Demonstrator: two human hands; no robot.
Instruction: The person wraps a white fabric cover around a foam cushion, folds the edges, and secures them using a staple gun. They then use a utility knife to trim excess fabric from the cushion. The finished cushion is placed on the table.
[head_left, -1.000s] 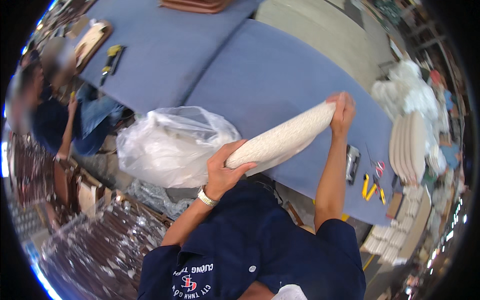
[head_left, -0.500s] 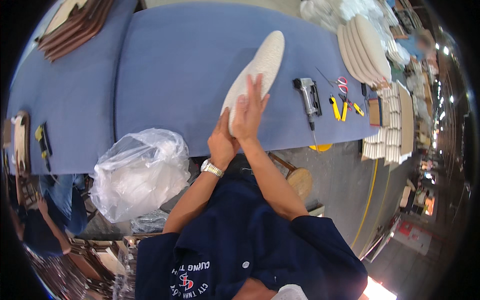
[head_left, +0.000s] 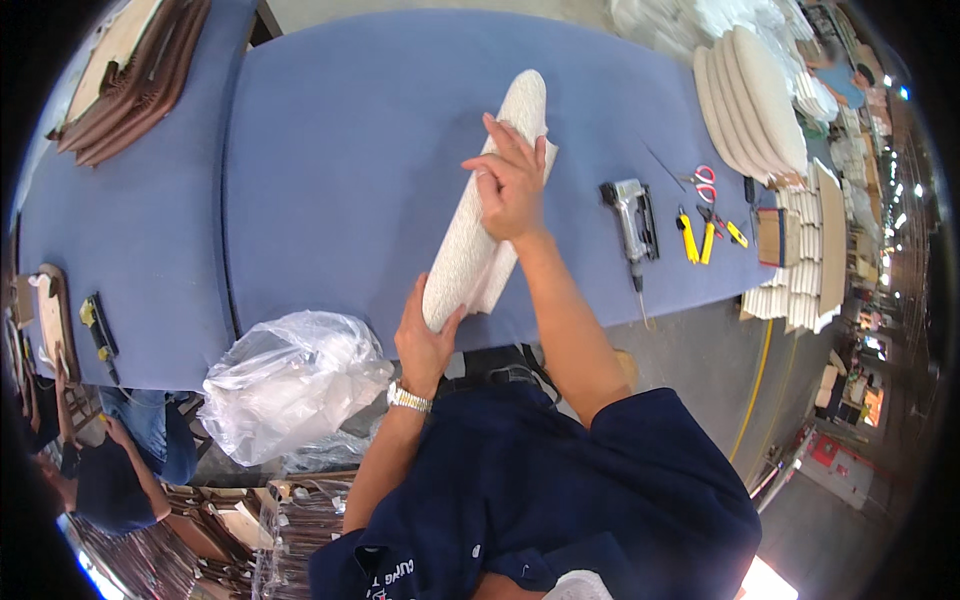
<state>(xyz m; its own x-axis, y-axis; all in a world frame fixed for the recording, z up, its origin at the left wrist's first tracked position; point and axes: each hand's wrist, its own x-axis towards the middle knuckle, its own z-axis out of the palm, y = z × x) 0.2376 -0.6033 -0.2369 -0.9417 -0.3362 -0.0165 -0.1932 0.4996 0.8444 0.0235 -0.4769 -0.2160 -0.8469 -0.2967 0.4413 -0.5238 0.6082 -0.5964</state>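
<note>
A cream, textured upholstered pad (head_left: 463,247), apparently a chair cushion, stands tilted on edge above the blue table. Its long rounded side faces me, and a paler underside flap shows along its right. My left hand (head_left: 424,335), with a metal watch at the wrist, grips its near end between thumb and fingers. Across the upper middle lies my right hand (head_left: 512,190), fingers spread and partly bent, touching the fabric. Part of the pad is hidden beneath that hand.
Right of the pad, the blue table (head_left: 330,150) bears a staple gun (head_left: 630,220), scissors (head_left: 705,180), and yellow-handled tools (head_left: 688,235). Cream pads (head_left: 745,105) are stacked at far right. A plastic bag (head_left: 295,385) hangs by the front edge; a co-worker (head_left: 120,480) is at left.
The pad has turned up onto its edge, its near end lower and nearer me. My right hand has moved from flat on its face to across its upper side; my left still holds the near end.
</note>
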